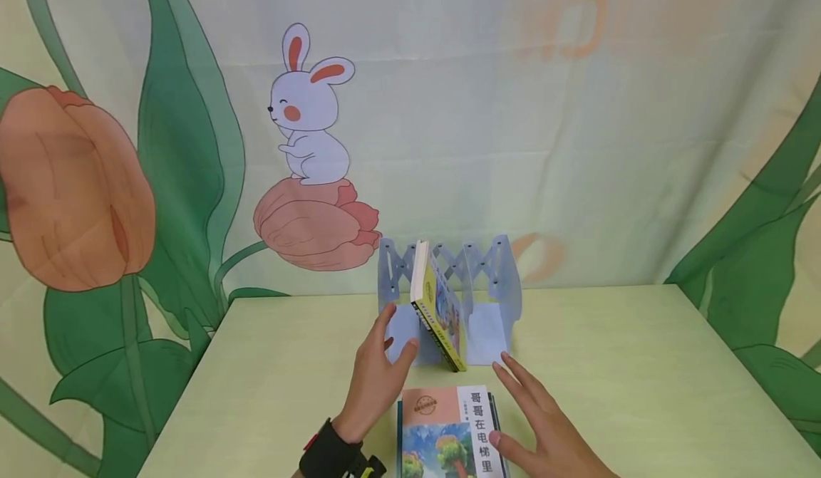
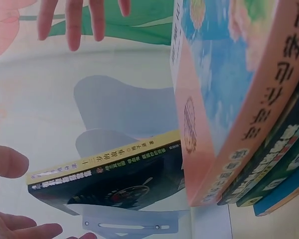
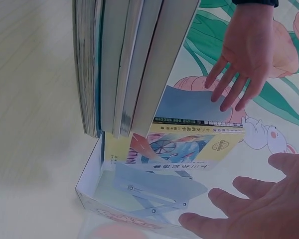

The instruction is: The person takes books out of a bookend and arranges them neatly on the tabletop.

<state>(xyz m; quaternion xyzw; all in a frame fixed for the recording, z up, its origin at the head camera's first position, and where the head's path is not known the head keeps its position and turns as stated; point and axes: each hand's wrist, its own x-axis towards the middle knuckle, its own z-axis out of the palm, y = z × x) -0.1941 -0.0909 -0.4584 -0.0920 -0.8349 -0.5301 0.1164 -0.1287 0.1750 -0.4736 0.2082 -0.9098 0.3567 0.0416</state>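
Note:
My left hand [image 1: 375,385] is beside the lower left of two thin books, fingers spread and nothing in its grasp. Those are a yellow book [image 1: 452,314] and a dark-covered book [image 2: 124,191], leaning together inside a light-blue expandable bookend rack [image 1: 509,300]. Over the right edge of a book stack in front, my right hand [image 1: 545,428] hovers with its fingers apart, holding nothing. On top of the stack lies a book with a pink-and-blue cover [image 1: 431,410]; several more books show beneath it in the right wrist view, page edges [image 3: 124,74] outward.
The rack stands near the back of a pale green table [image 1: 269,392]. Behind it hangs a cloth backdrop [image 1: 436,122] printed with a rabbit and tulips. A black band [image 1: 330,453] circles my left wrist.

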